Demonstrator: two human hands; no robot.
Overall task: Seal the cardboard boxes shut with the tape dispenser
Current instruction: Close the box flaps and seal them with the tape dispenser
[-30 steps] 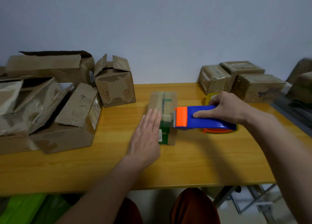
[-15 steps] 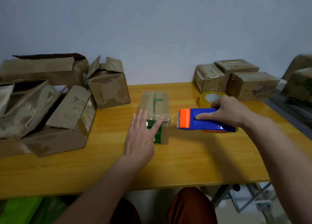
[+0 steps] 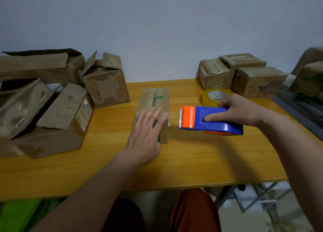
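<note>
Here, a small cardboard box (image 3: 153, 107) lies near the middle of the yellow wooden table (image 3: 183, 161), its top covered with clear tape over a dark seam. The left hand (image 3: 146, 135) lies flat on the near end of that box, its fingers (image 3: 153, 115) straight and slightly spread, pressing on the taped top and curling round nothing. Just to the right of the box, apart from it, the right hand (image 3: 239, 111) grips the blue tape dispenser (image 3: 211, 120): the thumb lies along its near side and the other fingers wrap over the top. The dispenser's orange head with its toothed blade points toward the box, and an orange part shows beneath the blue body. Behind the dispenser, a roll of yellowish tape (image 3: 215, 96) sits on the table. Farther right of the box, by the wall, three sealed boxes (image 3: 244, 74) stand close together. Left of the box is a heap of open, worn cartons (image 3: 47, 105), one marked with a handwritten 4, and a smaller carton (image 3: 106, 84) with its flaps up stands just behind them, nearest the box.
</note>
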